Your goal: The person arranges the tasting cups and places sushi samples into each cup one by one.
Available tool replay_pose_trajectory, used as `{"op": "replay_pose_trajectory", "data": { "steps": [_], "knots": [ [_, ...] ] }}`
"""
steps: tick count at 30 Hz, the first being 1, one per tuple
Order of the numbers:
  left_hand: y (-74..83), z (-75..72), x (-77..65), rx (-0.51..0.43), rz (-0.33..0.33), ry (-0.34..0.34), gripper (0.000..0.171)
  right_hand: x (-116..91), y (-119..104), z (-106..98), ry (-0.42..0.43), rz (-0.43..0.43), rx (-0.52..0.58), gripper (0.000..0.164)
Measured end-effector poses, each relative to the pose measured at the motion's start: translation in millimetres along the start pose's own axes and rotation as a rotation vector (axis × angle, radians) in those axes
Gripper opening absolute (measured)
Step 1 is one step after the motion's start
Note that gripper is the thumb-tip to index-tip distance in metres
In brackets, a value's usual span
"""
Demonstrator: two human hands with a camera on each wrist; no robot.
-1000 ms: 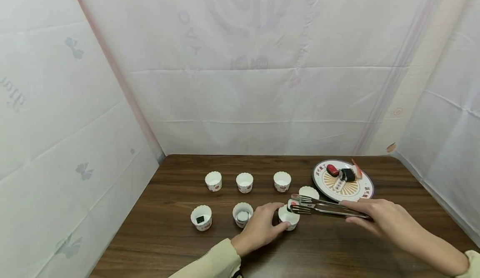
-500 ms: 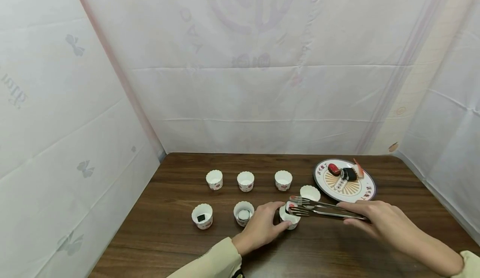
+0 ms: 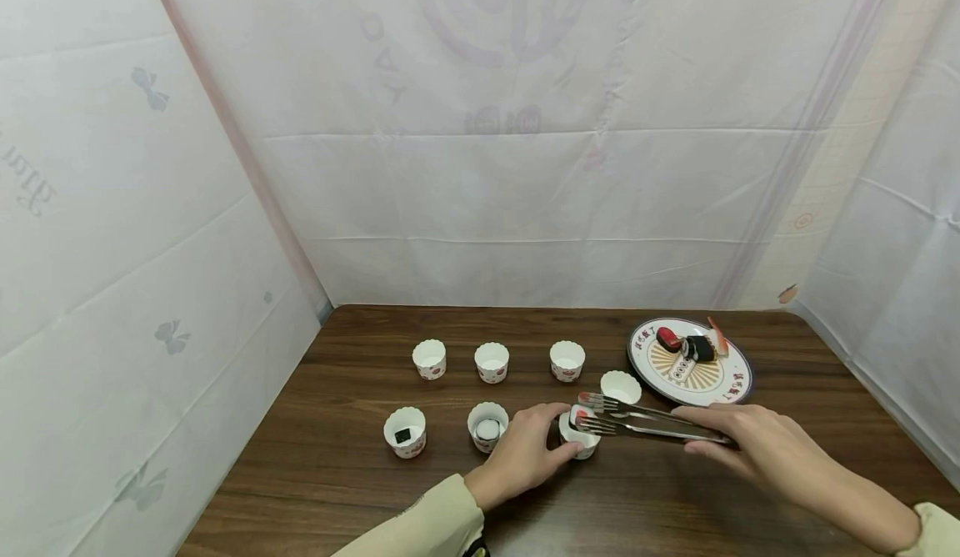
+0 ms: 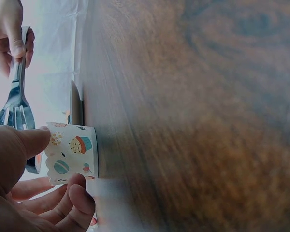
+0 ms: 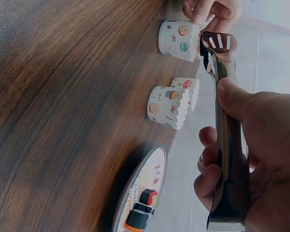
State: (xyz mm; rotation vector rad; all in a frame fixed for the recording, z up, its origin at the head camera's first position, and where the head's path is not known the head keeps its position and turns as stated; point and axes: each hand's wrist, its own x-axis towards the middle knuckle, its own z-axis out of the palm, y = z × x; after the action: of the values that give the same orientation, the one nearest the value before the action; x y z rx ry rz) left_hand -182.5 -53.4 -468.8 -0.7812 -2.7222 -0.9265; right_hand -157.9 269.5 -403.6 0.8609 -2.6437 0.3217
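Note:
My left hand [image 3: 522, 455] grips a small white paper baking cup [image 3: 582, 447] between thumb and fingers; in the left wrist view its thumb lies at the scalloped rim of the cup [image 4: 70, 152]. My right hand [image 3: 776, 453] holds metal tongs [image 3: 660, 432] with slotted, fork-like ends. Between those ends sits a white sushi roll [image 3: 577, 416] with a dark edge and a red middle, at the mouth of the held cup. The right wrist view shows thumb and fingers wrapped round the tongs [image 5: 228, 154]. Whether the roll touches the cup is unclear.
Several other paper cups stand on the wooden table [image 3: 337, 490]. One front cup [image 3: 405, 444] contains a black piece, another cup [image 3: 482, 440] a round whitish one. A patterned plate [image 3: 645, 367] at back right bears several sushi pieces, including a black-wrapped roll [image 3: 699, 348].
The tongs and sushi roll have shifted slightly left over the held cup. My left hand keeps its grip on the cup.

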Motion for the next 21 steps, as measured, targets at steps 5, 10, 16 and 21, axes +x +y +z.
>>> {"op": "replay_pose_trajectory", "data": {
  "steps": [5,10,16,21],
  "knots": [
    [0.6,-0.2,0.0,0.004,0.005,0.009,0.046,-1.1,2.3,2.8,-0.003,-0.011,0.032,0.043],
    [0.0,-0.6,0.5,0.001,0.003,0.0,0.047,-1.2,2.4,2.3,-0.006,0.005,0.04,0.043],
    [-0.2,-0.7,0.7,0.002,-0.01,-0.008,0.048,-1.0,1.3,1.1,-0.013,0.022,0.044,0.043],
    [-0.6,0.0,0.3,0.01,0.004,0.004,0.048,-1.7,0.5,0.9,-0.017,0.029,0.043,0.043]
  ]
}}
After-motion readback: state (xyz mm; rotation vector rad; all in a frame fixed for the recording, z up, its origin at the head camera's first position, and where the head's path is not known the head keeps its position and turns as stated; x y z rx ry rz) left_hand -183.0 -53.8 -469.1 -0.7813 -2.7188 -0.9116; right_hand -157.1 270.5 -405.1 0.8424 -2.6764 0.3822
